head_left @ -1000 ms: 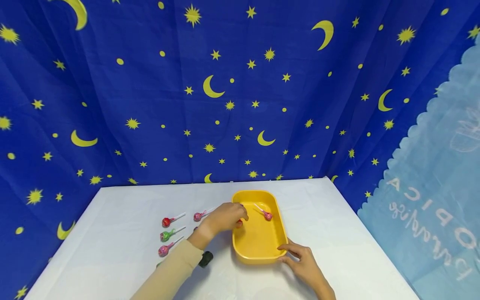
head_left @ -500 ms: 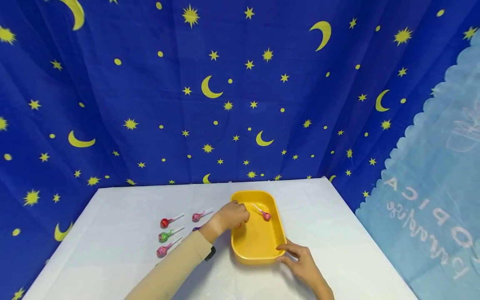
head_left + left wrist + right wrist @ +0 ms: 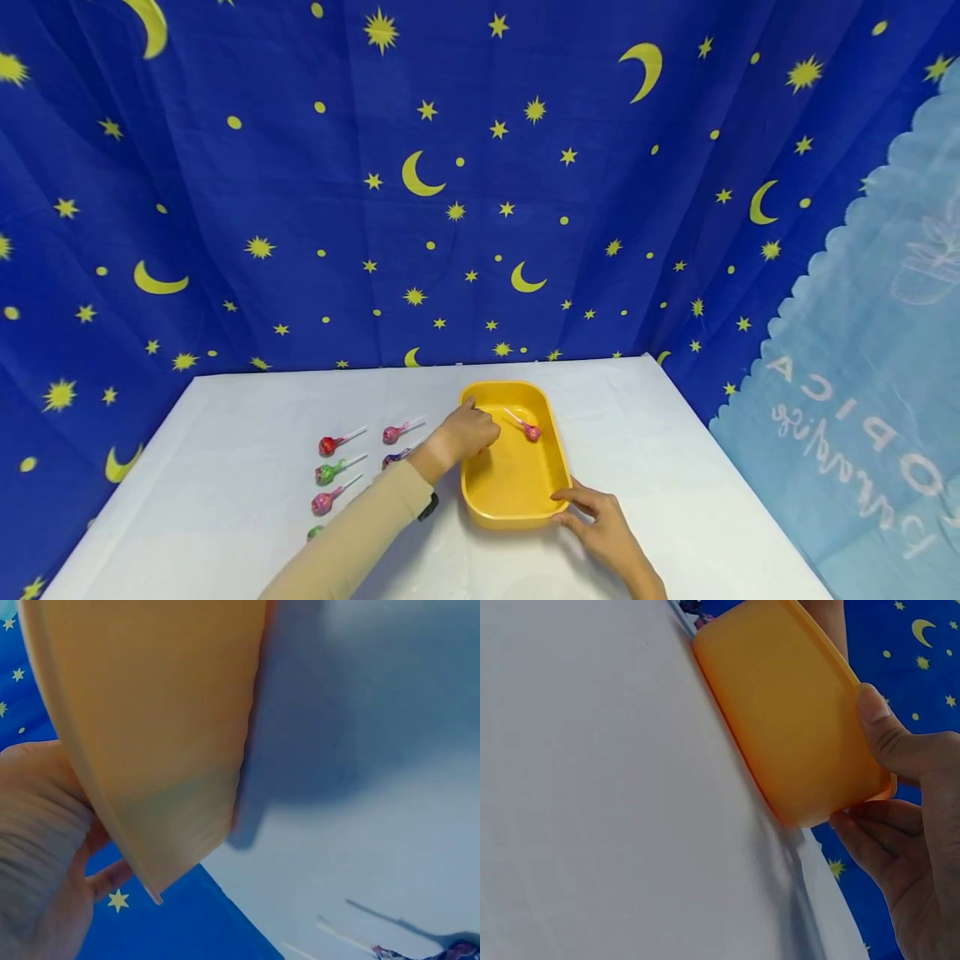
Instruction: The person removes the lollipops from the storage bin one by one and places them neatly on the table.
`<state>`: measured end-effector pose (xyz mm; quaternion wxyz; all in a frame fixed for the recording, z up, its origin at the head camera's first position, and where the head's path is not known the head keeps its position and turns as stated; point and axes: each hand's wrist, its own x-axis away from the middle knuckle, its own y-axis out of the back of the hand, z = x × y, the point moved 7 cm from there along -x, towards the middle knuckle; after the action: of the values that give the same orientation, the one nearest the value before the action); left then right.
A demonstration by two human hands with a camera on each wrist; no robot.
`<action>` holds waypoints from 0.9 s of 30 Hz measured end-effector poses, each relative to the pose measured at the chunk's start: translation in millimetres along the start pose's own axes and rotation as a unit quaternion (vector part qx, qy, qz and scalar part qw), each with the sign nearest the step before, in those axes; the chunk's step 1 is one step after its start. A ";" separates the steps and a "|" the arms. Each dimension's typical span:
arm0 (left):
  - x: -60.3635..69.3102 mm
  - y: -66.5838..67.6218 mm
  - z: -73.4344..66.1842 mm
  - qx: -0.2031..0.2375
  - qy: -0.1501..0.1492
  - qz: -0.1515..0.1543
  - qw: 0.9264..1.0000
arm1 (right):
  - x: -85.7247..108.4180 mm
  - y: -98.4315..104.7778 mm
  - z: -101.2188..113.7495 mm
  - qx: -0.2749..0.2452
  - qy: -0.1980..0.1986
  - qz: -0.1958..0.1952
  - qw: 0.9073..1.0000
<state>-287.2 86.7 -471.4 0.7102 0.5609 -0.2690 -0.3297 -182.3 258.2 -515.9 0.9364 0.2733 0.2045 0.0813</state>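
Blue moon-&-star curtain point(image 3: 480, 183) at 12 o'clock, white table point(image 3: 637, 433) below. Yellow tray point(image 3: 517, 483) stands on it, approx. centre. My L hand point(image 3: 467, 431) dips in at the tray's 10 o'clock; fingertips hidden, so I can't tell if they're holding anything (bit of red point(image 3: 480, 452) peeks out underneath). My R hand point(image 3: 609, 527) grips its 5 o'clock corner. Pink lollipop point(image 3: 532, 432) inside at 1, more lollipops point(image 3: 326, 474) outside at 9.

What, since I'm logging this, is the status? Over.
Left hand over left side of yellow rectangular plastic tray, grasp hidden. Right hand grips tray's near right corner. Round pink lollipop inside. Beige fabric sleeve partly hides small green object.
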 end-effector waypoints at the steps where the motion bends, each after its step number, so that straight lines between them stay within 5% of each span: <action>1: -0.2 -0.6 -0.2 -0.005 0.003 0.000 1.000 | 0.1 -0.4 1.0 0.003 0.006 0.001 1.000; 13: -1.6 -7.0 2.7 -0.001 0.024 0.004 1.000 | 0.3 -2.0 5.5 0.006 0.012 0.006 1.000; 20: -0.7 -6.0 2.2 0.004 0.009 -0.020 1.000 | 0.6 -1.9 3.0 0.008 0.002 0.003 1.000; 27: 0.1 -1.3 0.6 0.053 -0.013 -0.031 0.998 | -0.1 0.1 1.4 -0.007 -0.014 0.007 1.000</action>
<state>-287.7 86.0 -472.6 0.6654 0.6018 -0.2779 -0.3434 -181.7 257.6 -514.8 0.9404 0.2697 0.1885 0.0853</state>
